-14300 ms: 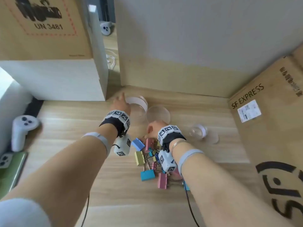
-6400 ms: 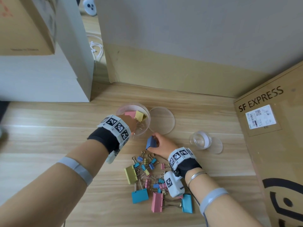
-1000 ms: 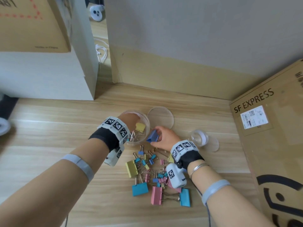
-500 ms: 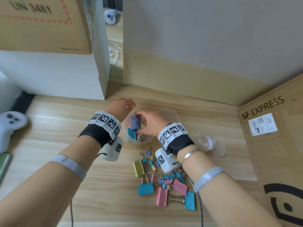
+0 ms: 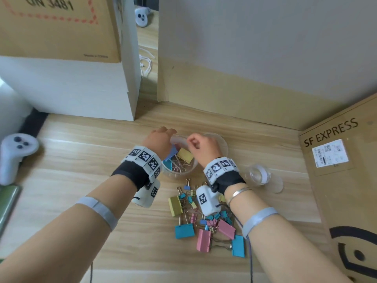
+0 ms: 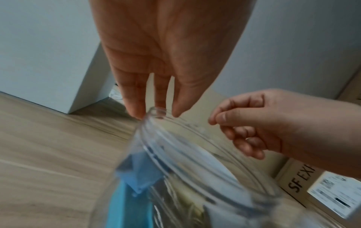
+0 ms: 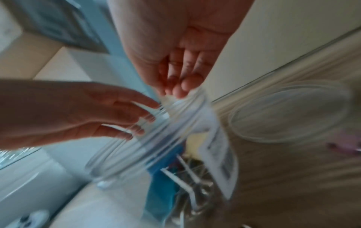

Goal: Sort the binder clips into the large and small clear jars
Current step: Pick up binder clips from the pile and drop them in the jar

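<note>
Now my left hand point(image 5: 161, 139) rests straight fingertips on the jar point(image 5: 180, 175) rim; my right hand point(image 5: 201, 147), curled and empty, hovers above the jar, a blue clip point(image 5: 171, 153) inside.

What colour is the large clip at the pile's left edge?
The large clip is yellow; the head view shows it best.

Both forearms reach forward and converge, the left forearm point(image 5: 67, 231) from the lower left and the right forearm point(image 5: 285, 242) from the lower right. The left hand point(image 5: 161, 139) is palm down, its fingers point(image 6: 134, 98) straight, close together and pointing downward, holding nothing. The right hand point(image 5: 201, 145) is just beside it, apart, with fingers point(image 6: 244, 138) curled inward and the thumb point(image 6: 220, 118) tip against the forefinger, nothing between them.
</note>
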